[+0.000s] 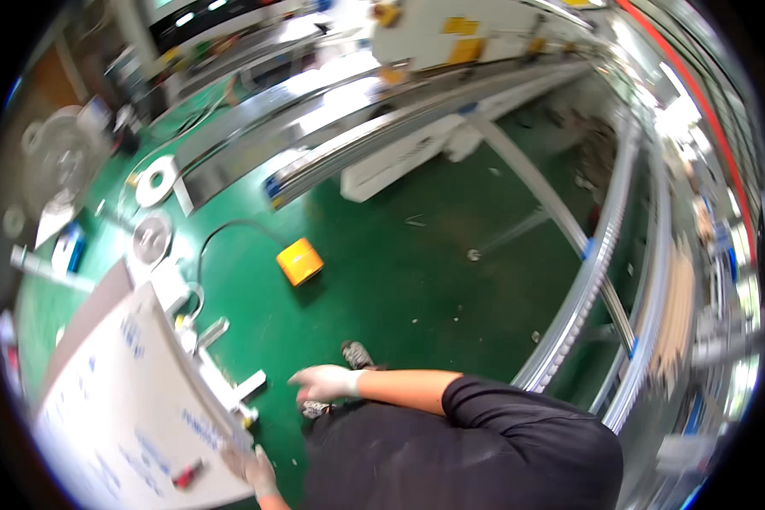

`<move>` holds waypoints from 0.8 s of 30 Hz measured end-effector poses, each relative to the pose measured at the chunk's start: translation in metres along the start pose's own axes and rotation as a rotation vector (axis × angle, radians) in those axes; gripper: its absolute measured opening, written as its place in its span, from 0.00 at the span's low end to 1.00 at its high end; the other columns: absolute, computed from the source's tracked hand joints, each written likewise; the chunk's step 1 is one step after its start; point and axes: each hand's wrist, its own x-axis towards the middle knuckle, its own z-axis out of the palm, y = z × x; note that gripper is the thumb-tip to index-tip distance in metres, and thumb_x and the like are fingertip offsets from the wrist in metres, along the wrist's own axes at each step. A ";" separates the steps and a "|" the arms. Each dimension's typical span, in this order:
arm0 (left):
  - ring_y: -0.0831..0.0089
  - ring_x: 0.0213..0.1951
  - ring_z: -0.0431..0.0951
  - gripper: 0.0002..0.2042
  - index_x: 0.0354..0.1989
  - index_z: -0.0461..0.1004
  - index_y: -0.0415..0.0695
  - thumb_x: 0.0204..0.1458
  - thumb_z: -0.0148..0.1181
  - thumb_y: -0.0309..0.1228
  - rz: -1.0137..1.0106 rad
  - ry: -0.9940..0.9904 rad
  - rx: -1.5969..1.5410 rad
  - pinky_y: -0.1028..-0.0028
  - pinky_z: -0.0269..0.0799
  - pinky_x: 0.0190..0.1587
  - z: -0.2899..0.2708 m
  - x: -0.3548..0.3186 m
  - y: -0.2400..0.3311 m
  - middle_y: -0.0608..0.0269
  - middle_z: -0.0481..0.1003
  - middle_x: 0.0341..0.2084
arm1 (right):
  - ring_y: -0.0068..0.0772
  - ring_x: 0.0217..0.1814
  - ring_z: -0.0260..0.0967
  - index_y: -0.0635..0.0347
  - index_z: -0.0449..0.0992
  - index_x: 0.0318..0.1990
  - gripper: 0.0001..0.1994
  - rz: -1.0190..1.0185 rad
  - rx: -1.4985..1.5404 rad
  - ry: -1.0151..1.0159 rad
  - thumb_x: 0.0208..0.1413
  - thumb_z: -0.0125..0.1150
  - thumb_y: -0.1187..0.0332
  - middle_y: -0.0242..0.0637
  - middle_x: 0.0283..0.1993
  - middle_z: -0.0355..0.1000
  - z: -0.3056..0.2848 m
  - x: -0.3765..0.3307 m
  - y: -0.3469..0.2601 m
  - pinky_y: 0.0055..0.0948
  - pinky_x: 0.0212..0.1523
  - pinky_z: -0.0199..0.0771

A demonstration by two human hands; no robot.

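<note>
A large pale panel (132, 387) with blue printing fills the lower left. At its near right edge is my left hand (248, 467), its fingers lying over the edge and the thumb apart; blur softens them. A small red-and-black tool (187, 474) rests on the panel close to that hand, its kind unclear. In front of my body, over the green floor, is my right hand (325, 382). It appears to wear a pale glove, holds nothing and has its fingers stretched out to the left.
A yellow box (300, 261) with a black cable sits on the green floor (399, 297). Long metal rails (357, 140) cross ahead, and a metal frame (582, 314) stands to the right. Metal bars (221, 387) stand beside the panel. Further left is a white ring-shaped roll (155, 181).
</note>
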 end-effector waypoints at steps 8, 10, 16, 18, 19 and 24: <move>0.44 0.62 0.71 0.23 0.60 0.72 0.36 0.60 0.59 0.37 0.186 -0.047 -0.759 0.56 0.64 0.67 -0.050 -0.087 -0.020 0.41 0.75 0.57 | 0.47 0.53 0.78 0.61 0.79 0.56 0.17 -0.191 -0.237 -0.568 0.62 0.64 0.64 0.51 0.52 0.79 0.070 0.037 -0.208 0.40 0.56 0.77; 0.48 0.60 0.73 0.24 0.61 0.72 0.36 0.61 0.56 0.39 0.210 0.095 -0.673 0.57 0.67 0.65 -0.023 -0.156 -0.084 0.44 0.75 0.56 | 0.39 0.48 0.79 0.64 0.80 0.51 0.13 -0.077 -0.063 -0.278 0.64 0.62 0.66 0.46 0.46 0.81 0.117 0.036 -0.176 0.35 0.51 0.77; 0.47 0.65 0.70 0.28 0.63 0.71 0.33 0.62 0.52 0.44 -0.885 -0.241 -0.899 0.60 0.64 0.68 0.147 -0.375 -0.256 0.39 0.73 0.60 | 0.40 0.48 0.78 0.62 0.78 0.53 0.15 -0.304 -0.240 -0.077 0.60 0.65 0.69 0.44 0.48 0.79 0.231 0.073 -0.207 0.34 0.51 0.76; 0.45 0.52 0.78 0.21 0.44 0.81 0.36 0.64 0.50 0.42 -1.129 -0.088 -0.928 0.53 0.72 0.58 0.234 -0.526 -0.341 0.38 0.79 0.44 | 0.54 0.60 0.70 0.59 0.74 0.59 0.23 -0.518 -0.457 -0.178 0.56 0.68 0.64 0.48 0.57 0.74 0.298 0.090 -0.260 0.46 0.61 0.70; 0.45 0.46 0.79 0.19 0.37 0.80 0.36 0.65 0.49 0.40 -1.301 -0.152 -1.011 0.52 0.74 0.53 0.250 -0.529 -0.335 0.40 0.80 0.38 | 0.55 0.61 0.70 0.58 0.73 0.60 0.25 -0.522 -0.592 -0.156 0.56 0.68 0.63 0.49 0.58 0.74 0.302 0.105 -0.262 0.48 0.62 0.69; 0.46 0.38 0.81 0.19 0.26 0.77 0.38 0.64 0.45 0.34 -0.769 -0.214 -0.485 0.49 0.75 0.46 0.230 -0.491 -0.441 0.44 0.79 0.29 | 0.55 0.59 0.70 0.57 0.76 0.56 0.25 -0.242 -0.885 -0.289 0.49 0.71 0.62 0.49 0.52 0.76 0.368 0.166 -0.292 0.50 0.61 0.68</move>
